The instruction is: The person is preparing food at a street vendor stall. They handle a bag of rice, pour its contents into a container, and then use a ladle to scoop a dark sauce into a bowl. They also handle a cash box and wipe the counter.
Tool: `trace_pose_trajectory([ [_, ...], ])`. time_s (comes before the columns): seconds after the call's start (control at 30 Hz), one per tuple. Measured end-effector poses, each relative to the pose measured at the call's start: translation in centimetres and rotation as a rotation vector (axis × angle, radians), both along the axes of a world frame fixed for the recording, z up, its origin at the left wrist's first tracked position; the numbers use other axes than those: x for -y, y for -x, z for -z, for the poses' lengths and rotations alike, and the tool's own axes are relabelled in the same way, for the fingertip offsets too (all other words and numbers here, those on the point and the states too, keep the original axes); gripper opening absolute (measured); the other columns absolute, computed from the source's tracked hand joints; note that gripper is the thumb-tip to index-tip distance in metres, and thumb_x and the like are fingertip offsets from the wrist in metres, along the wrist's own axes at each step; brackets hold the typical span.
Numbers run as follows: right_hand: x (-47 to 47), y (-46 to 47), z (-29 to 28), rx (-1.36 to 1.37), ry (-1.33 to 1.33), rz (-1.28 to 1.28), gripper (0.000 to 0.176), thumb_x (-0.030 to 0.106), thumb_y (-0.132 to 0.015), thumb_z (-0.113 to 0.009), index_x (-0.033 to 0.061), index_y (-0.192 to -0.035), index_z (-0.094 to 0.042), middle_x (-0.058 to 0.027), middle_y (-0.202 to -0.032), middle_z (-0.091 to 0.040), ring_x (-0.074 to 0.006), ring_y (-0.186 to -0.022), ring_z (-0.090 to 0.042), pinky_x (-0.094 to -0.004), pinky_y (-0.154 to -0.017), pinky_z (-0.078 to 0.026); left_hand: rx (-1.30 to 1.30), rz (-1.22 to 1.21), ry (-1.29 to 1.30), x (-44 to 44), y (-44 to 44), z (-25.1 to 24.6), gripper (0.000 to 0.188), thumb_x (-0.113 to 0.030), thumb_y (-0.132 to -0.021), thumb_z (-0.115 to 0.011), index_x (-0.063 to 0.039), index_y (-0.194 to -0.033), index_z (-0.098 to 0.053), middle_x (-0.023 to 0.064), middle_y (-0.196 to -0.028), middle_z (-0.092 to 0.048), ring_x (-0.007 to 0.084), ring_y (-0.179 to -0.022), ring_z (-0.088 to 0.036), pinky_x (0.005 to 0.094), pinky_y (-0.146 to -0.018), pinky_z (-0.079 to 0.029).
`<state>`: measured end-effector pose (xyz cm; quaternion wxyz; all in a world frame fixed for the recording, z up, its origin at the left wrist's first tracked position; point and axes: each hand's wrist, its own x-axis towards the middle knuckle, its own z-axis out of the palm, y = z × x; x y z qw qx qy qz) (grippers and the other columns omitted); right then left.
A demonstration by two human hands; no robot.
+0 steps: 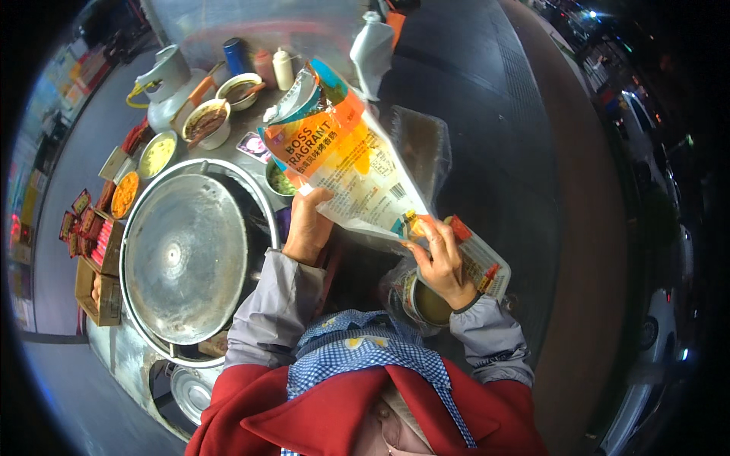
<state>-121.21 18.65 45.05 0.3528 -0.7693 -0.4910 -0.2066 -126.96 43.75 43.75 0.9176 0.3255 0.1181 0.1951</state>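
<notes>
A large printed plastic sausage bag [348, 165], orange, white and blue, is held up between both hands, its torn-looking end pointing away from me. My left hand [311, 225] grips its near left edge. The fingers of my right hand [445, 259] pinch its lower right corner. What the bag holds is mostly hidden. Left of my left hand lies a round metal griddle [185, 259] inside a ring-shaped rim. A small bowl of chopped greens [281, 181] is partly behind the bag.
Bowls of brown sauce [206, 122], yellow shreds [157, 155] and orange shreds [125, 195] surround the griddle's far side. A gas cylinder [171, 85], squeeze bottles [283, 68] and a box of eggs [98, 293] stand farther out. Below my right hand are a round tub [430, 305] and a plastic basket [497, 265].
</notes>
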Motion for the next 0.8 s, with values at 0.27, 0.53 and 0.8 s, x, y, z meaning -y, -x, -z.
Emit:
trace_pose_trajectory([
  [0.27,7.2,-1.2,-2.1,-0.182,-0.051,0.058,0.046,0.022,-0.089,-0.065,-0.0048,-0.124,-0.051,-0.0240,-0.116,-0.054,-0.0392,-0.104,-0.056,-0.0418,-0.087,-0.048,0.006,0.101,0.081,5.1,-0.1,0.6,0.061,0.001,-0.071,-0.050,0.002,-0.132,-0.042,0.0175,-0.127,-0.055,0.0341,-0.116,-0.055,0.0474,-0.102,-0.042],
  [0.53,6.8,-4.0,-4.6,-0.206,0.095,-0.163,0.080,0.043,-0.079,-0.073,-0.0038,-0.134,-0.041,-0.0246,-0.127,-0.045,-0.0398,-0.114,-0.050,-0.0429,-0.094,-0.045,0.004,0.013,0.126,4.4,1.3,-0.8,0.060,0.000,-0.075,-0.049,0.000,-0.134,-0.041,0.0166,-0.130,-0.054,0.0339,-0.119,-0.053,0.0488,-0.105,-0.040],
  [0.8,-3.1,-3.2,-9.5,-0.163,0.358,-0.434,0.114,0.046,-0.057,-0.087,-0.0038,-0.142,-0.030,-0.0261,-0.139,-0.034,-0.0427,-0.128,-0.040,-0.0449,-0.105,-0.038,0.044,-0.061,0.102,-5.9,4.3,-3.7,0.056,-0.001,-0.077,-0.051,0.002,-0.133,-0.042,0.0178,-0.129,-0.055,0.0325,-0.116,-0.055,0.0465,-0.103,-0.042],
])
